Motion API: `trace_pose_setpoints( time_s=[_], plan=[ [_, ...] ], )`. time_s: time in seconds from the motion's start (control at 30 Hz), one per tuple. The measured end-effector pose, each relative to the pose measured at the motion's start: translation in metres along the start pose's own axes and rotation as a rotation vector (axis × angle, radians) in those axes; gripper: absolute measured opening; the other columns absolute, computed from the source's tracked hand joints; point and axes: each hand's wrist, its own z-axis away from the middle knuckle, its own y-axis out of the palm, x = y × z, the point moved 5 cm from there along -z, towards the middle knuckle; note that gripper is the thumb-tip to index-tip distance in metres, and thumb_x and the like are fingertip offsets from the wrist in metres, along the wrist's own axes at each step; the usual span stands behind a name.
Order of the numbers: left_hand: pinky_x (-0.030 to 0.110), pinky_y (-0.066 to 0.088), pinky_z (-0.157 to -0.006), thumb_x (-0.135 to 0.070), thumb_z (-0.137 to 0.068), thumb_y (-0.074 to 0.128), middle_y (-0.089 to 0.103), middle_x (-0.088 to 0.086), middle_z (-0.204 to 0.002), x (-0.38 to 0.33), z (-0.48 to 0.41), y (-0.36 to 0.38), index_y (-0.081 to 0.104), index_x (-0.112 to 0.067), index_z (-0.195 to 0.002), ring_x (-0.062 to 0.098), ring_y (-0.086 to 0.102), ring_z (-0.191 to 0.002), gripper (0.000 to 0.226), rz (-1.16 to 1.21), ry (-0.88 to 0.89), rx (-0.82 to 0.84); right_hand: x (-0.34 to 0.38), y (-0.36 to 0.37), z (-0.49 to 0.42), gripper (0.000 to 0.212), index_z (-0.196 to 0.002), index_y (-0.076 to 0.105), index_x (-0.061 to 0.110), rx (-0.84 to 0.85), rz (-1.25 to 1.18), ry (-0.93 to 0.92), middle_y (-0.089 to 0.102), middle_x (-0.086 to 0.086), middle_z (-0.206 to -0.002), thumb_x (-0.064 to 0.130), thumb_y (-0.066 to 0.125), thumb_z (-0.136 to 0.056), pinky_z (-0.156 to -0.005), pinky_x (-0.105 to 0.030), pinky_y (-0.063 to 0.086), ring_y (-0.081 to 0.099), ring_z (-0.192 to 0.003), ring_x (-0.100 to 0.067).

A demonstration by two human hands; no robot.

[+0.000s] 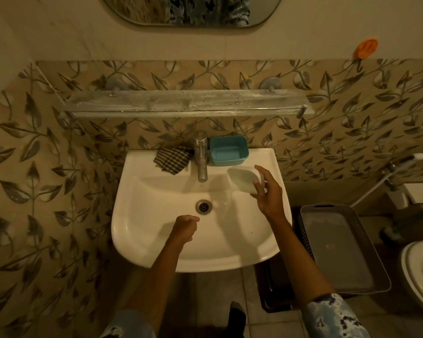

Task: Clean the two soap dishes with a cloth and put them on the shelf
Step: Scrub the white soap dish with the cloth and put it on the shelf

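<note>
Your right hand [266,189] holds the white dish [242,179] tipped over the sink [156,240]. Your left hand [185,228] is a fist, nearer the cloth [172,159] up ahead.

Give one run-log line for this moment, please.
right hand: holds white dish tilted over sink | left hand: fisted, empty | blue dish, cloth: on rim | shelf: bare
</note>
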Motion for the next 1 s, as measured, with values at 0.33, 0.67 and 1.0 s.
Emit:
trace_pose_setpoints(
  time_s=[0.33, 0.67, 1.0],
  plan=[
    [0.042, 0.049, -0.09, -0.014, -0.091, 0.048, 0.06, 0.012, -0.11, -0.034, 0.008, 0.001, 0.064, -0.007, -0.111, 0.029, 0.055, -0.103, 0.026, 0.093, 0.115, -0.007, 0.04, -0.003, -0.003, 0.037, -0.135, 0.049, 0.017, 0.082, 0.129, -0.246, 0.055, 0.004, -0.127, 0.02, 0.049, -0.098, -0.093, -0.051, 0.053, 0.055, -0.117, -0.014],
    [0.05, 0.04, -0.106, -0.031, -0.099, 0.037, 0.044, 0.013, -0.142, -0.126, 0.019, 0.017, 0.042, -0.014, -0.136, 0.031, 0.045, -0.127, 0.041, 0.006, 0.419, -0.007, 0.057, -0.001, 0.0, 0.036, -0.134, 0.05, 0.01, 0.169, 0.16, -0.331, 0.057, -0.013, -0.131, 0.003, 0.045, -0.099, -0.097, -0.048, 0.051, 0.054, -0.122, -0.023],
    [0.041, 0.043, -0.104, -0.028, -0.095, 0.047, 0.049, 0.006, -0.139, -0.15, 0.018, 0.022, 0.046, -0.02, -0.135, 0.017, 0.048, -0.122, 0.041, 0.058, 0.65, -0.005, 0.072, -0.011, 0.0, 0.038, -0.126, 0.05, 0.002, 0.129, 0.177, -0.481, 0.053, -0.011, -0.128, -0.006, 0.052, -0.089, -0.108, -0.031, 0.04, 0.05, -0.124, -0.023]
  ],
)
